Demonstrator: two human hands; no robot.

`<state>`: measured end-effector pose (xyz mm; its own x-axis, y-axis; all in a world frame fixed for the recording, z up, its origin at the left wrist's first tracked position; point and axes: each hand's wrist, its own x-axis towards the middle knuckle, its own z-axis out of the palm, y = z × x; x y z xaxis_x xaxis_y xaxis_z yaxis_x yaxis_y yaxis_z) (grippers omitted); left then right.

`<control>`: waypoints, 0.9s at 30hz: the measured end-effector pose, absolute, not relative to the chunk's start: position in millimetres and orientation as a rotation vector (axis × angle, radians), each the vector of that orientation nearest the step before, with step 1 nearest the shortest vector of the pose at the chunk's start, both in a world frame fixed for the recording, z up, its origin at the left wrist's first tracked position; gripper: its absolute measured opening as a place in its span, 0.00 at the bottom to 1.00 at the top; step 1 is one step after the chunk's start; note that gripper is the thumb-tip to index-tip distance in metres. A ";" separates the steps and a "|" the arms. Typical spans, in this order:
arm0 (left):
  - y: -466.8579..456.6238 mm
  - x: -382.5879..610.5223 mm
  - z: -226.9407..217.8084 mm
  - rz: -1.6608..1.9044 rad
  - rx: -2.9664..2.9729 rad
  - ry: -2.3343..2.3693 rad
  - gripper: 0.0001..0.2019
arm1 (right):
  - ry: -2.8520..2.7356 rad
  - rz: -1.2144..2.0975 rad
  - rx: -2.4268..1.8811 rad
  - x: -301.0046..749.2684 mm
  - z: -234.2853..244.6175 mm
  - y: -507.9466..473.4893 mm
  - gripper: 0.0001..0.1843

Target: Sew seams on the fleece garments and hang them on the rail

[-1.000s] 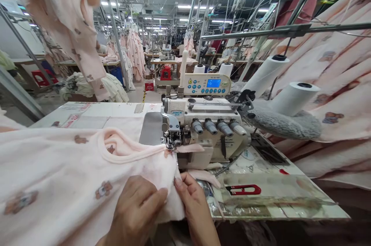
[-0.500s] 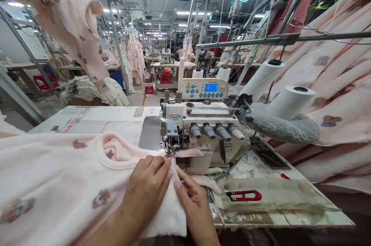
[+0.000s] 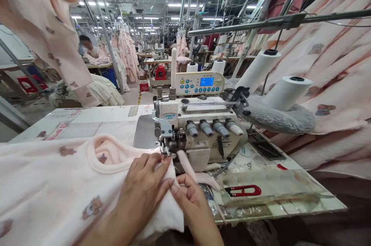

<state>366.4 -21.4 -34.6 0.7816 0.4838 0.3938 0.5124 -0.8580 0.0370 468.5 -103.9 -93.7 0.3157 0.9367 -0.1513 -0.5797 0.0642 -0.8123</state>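
Note:
A pale pink fleece garment (image 3: 55, 184) with small bear prints and a round neckline lies across the table. Its right edge sits under the presser foot (image 3: 165, 149) of a white overlock sewing machine (image 3: 199, 130). My left hand (image 3: 142, 190) lies flat on the fabric just before the foot, fingers stretched. My right hand (image 3: 191, 199) pinches the fabric's edge beside it, below the machine's front. A narrow pink strip (image 3: 188, 164) hangs off the machine's front.
A red thread snipper (image 3: 242, 190) lies on the plastic-covered table (image 3: 275, 192) at right. White thread cones (image 3: 286, 91) and grey fleece stand behind the machine. Pink garments hang at right and upper left. A person sits at a far table on the left.
My left hand has slid forward over the fabric up to the presser foot. The right hand has followed, keeping its pinch on the edge. The pink strip now droops down.

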 end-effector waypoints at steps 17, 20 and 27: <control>-47.3 335.9 -62.5 -1.136 -2.817 -0.509 0.14 | -0.684 1.136 -0.913 468.5 -93.9 -122.3 0.16; -59.2 334.7 -69.9 -1.239 -2.828 -0.549 0.10 | -0.758 1.071 -1.038 465.6 -102.0 -129.1 0.15; -62.3 337.5 -54.6 -1.340 -2.886 -0.515 0.07 | -0.821 0.991 -1.210 455.0 -93.8 -139.2 0.20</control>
<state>337.5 -62.3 -54.6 0.6040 0.3194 0.7302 0.2515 -0.9458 0.2057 455.0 -139.2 -93.8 0.3663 0.9305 -0.0034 -0.1700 0.0634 -0.9834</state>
